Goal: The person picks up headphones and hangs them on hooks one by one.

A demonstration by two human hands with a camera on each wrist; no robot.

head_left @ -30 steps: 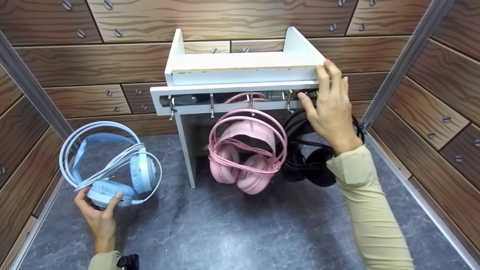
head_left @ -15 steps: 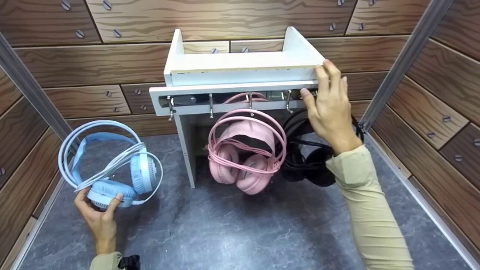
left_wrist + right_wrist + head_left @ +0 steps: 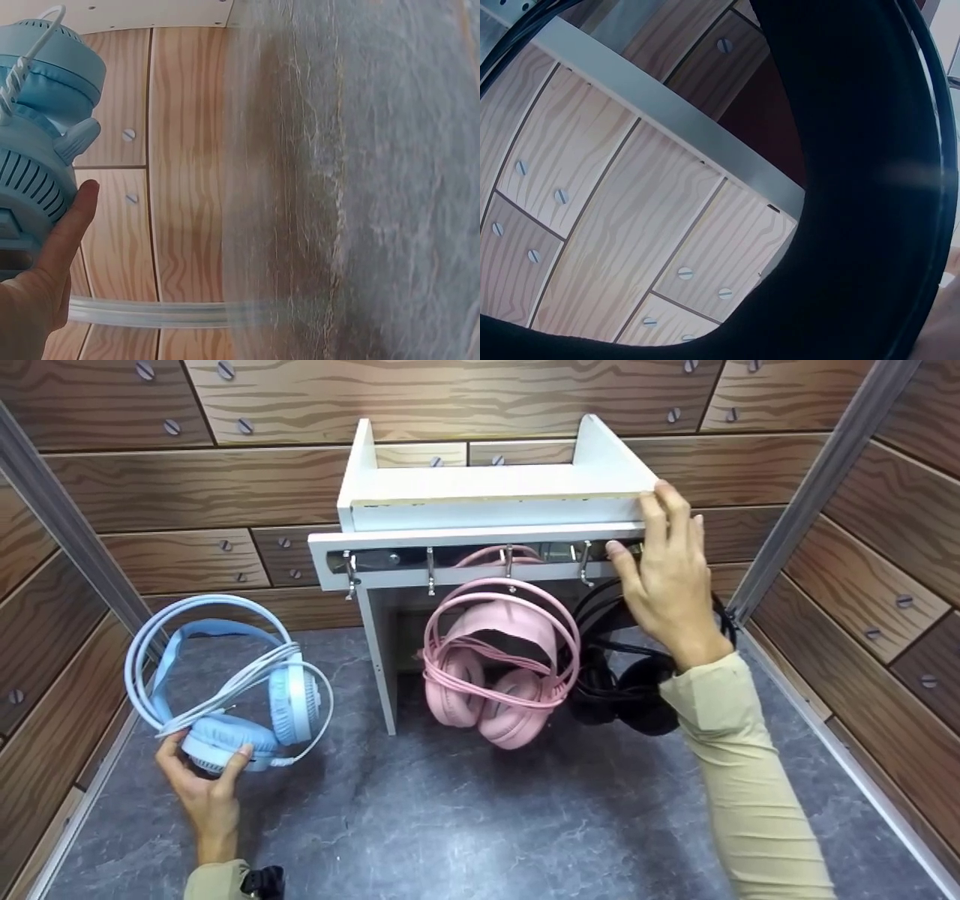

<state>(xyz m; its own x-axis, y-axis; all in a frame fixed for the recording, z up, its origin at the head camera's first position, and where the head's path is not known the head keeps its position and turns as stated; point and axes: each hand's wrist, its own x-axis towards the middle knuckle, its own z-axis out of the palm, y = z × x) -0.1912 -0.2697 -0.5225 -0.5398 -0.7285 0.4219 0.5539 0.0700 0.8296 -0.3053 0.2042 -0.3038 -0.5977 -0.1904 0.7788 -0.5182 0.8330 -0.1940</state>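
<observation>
My left hand (image 3: 206,795) holds light blue headphones (image 3: 295,705) by one ear cup, over the grey floor at the left. The thumb lies along that cup's side; a bundled cable crosses the headband. In the left wrist view, the hand (image 3: 49,274) is below the vented blue ear cup (image 3: 30,180). Over at the right end of a white hook rack (image 3: 495,514), my right hand (image 3: 667,577) rests its extended fingers on the shelf corner, thumb at the hook rail. Pink headphones (image 3: 517,712) hang from the rail. Black headphones (image 3: 637,690) hang beside them, partly hidden by the right arm.
Bare metal hooks (image 3: 430,571) line the rail's left part. Wood-patterned walls (image 3: 187,487) surround the grey marbled floor (image 3: 420,825). In the right wrist view, the black headband (image 3: 855,187) blocks much of the view.
The blue headphones have risen very slightly in my left hand. My right thumb has shifted a little rightward along the rail. The whole head view has moved slightly.
</observation>
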